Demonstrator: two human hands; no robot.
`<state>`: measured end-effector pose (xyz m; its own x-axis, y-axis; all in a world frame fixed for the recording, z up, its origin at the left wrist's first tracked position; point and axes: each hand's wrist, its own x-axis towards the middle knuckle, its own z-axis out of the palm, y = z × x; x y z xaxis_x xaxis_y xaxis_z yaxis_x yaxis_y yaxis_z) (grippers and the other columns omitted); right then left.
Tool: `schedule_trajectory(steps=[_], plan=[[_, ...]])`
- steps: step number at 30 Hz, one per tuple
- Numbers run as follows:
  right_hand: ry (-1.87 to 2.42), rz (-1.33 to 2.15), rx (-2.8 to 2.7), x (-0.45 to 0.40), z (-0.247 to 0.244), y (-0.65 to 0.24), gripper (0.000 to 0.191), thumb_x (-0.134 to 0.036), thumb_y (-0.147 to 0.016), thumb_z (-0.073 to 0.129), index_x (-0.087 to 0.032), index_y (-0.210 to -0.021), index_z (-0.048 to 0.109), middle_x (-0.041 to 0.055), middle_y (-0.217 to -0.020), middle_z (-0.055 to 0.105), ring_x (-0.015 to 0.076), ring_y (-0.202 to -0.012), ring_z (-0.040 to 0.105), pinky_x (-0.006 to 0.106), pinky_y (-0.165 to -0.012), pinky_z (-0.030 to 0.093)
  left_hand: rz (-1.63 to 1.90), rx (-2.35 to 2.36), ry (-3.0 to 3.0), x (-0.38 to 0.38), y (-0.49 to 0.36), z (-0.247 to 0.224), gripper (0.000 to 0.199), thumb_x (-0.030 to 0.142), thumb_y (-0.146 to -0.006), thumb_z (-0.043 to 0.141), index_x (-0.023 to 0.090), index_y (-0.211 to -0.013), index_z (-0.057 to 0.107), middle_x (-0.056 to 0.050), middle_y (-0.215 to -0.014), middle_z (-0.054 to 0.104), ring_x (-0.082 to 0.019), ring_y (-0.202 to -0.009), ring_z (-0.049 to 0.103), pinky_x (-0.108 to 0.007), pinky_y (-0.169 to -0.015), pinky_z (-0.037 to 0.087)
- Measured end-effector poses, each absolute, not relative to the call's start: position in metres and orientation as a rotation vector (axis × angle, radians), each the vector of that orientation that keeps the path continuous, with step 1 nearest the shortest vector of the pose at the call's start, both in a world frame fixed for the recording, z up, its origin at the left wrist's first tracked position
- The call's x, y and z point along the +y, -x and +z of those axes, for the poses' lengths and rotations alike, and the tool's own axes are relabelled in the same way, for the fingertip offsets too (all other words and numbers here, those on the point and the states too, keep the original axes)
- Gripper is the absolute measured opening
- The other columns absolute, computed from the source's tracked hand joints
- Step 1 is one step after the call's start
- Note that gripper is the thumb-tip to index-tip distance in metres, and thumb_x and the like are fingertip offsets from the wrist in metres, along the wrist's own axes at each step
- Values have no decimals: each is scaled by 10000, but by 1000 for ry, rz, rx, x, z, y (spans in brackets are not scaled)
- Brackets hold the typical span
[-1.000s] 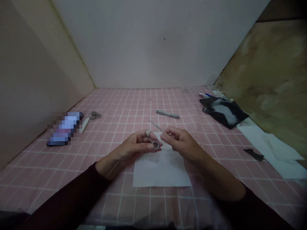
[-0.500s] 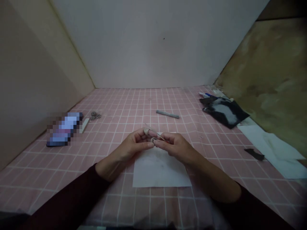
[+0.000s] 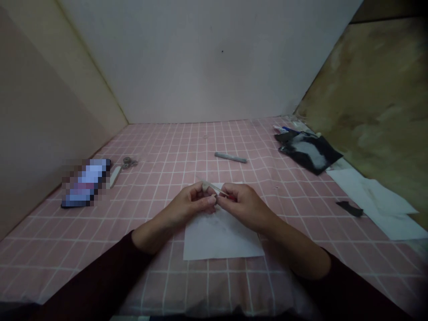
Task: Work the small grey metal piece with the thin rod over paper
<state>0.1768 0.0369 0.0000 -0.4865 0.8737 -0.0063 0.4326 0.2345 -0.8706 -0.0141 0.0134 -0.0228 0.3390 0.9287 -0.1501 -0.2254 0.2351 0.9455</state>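
1. The left hand (image 3: 190, 206) sits over a sheet of white paper (image 3: 220, 238). Its grip is closed to a pinch, with the fingers curled around a small pale piece (image 3: 205, 187); the fingertips hide most of it.
2. The right hand (image 3: 245, 206) faces it, just beside it. Its grip is a tight pinch on a thin pale rod (image 3: 216, 190), which slants up and left until its tip passes the small pale piece.
3. Both hands hover above the paper, and the thin pale rod runs between them.
4. A grey stick (image 3: 230, 157) lies on the tabletop (image 3: 160, 276) beyond the hands, well apart from them.
5. At the left lie a pixelated flat object (image 3: 85, 183), a white strip (image 3: 115, 176) and small grey rings (image 3: 127, 162).
6. At the right lies a black pouch (image 3: 309, 152) with a pale grey patch; its contents cannot be made out. Pens (image 3: 287, 130) lie just behind it.
7. Loose white sheets (image 3: 374, 205) carry a black strip (image 3: 349, 208).
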Motion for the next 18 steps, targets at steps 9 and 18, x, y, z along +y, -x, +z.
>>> schedule_trajectory(steps=[9, 18], plan=[[1032, 1190, -2044, 41, 15, -191, 302, -409, -932, 504, -184, -736, 553, -16, -670, 480, 122, -639, 435, 277, -606, 329, 921, 763, -894, 14, 20, -17, 256, 284, -773, 824, 150, -949, 695, -24, -822, 674, -118, -713, 655, -227, -683, 516], [975, 1267, -2041, 47, 26, -213, 301, -403, -986, 435, -188, -840, 587, -57, -563, 387, 100, -518, 359, 256, -517, 290, 981, 712, -818, 15, 25, -9, 238, 197, -747, 843, 131, -937, 716, -22, -855, 677, -88, -737, 645, -188, -705, 504]])
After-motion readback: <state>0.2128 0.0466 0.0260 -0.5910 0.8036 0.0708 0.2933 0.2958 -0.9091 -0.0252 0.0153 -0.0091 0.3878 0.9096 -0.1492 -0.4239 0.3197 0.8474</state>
